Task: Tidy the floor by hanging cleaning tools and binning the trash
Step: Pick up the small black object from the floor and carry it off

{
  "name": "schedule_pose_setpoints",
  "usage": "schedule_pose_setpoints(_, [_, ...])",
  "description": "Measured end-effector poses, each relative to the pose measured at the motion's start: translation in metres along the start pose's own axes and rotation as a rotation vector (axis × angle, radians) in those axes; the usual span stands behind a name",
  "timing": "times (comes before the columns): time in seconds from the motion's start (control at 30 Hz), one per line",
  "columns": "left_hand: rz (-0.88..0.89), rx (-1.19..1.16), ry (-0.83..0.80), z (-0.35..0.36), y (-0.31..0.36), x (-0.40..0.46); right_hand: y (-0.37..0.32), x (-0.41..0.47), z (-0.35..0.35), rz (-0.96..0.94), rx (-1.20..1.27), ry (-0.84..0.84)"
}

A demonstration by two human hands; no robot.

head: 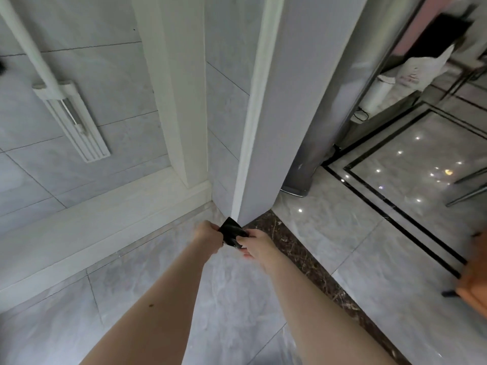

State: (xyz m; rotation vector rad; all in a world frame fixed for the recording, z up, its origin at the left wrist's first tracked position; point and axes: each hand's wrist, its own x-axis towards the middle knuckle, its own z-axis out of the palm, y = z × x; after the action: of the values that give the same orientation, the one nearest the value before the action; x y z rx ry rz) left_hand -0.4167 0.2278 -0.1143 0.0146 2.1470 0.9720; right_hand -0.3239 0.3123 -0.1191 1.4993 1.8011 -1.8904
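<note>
1. Black plastic bag (233, 231): folded or crumpled, shiny; held between both hands just above the floor (237, 299), at the foot of the white door edge (247, 154).
2. Left hand (208, 237): fingers clenched round the bag's left edge.
3. Right hand (257, 246): fingers pinching the bag's right edge.
4. Handling, judged: light, limp, slippery film; best gripped at the rim to pull it open.
5. Flat mop (71, 114): on the wall, well left of the fingers.

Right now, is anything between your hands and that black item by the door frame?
No. Both the left hand and the right hand already hold the black item at the foot of the door frame.
</note>
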Motion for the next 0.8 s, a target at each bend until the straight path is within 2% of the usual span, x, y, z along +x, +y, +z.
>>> schedule_pose_setpoints(0.4, [0.067, 0.151, -0.135, 0.148, 0.024, -0.067, 0.069, -0.048, -0.145, 0.058, 0.075, 0.101])
schedule_pose_setpoints(0.63, [0.200, 0.314, -0.226, 0.237, 0.055, -0.108, 0.109, -0.079, -0.236, 0.086, 0.205, 0.195])
schedule_pose_setpoints(0.8, [0.261, 0.305, -0.339, 0.294, 0.069, -0.131, 0.136, -0.097, -0.289, 0.094, 0.257, 0.285])
